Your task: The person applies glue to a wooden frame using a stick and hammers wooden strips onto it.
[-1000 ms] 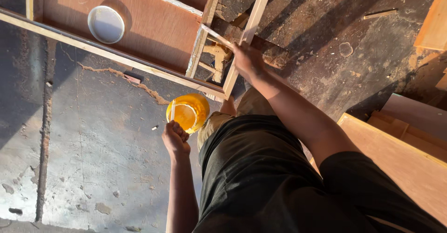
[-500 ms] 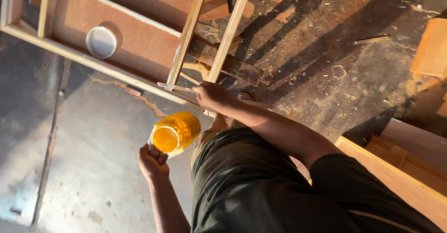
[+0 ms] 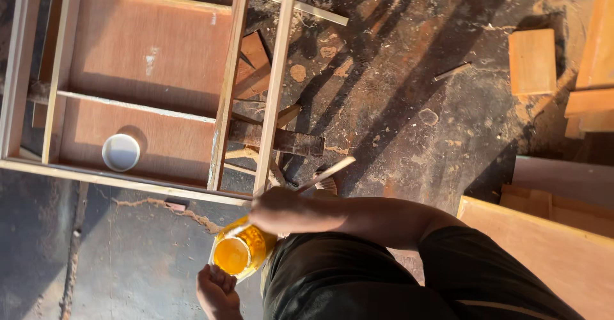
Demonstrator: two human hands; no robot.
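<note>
Below the wooden frame [image 3: 147, 90]:
Right hand [image 3: 276, 210]: closed on a thin stick [image 3: 323, 175] — tip in the yellow jar [image 3: 242, 251].
Left hand [image 3: 217, 291]: fingers curled under jar — holding it.

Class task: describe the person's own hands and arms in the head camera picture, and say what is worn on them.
Both the left hand and the right hand are bare: no gloves, rings or watch show. The right forearm is bare along its whole visible length, with no sleeve in view. Only the wrist of the left arm shows, also uncovered.
</note>
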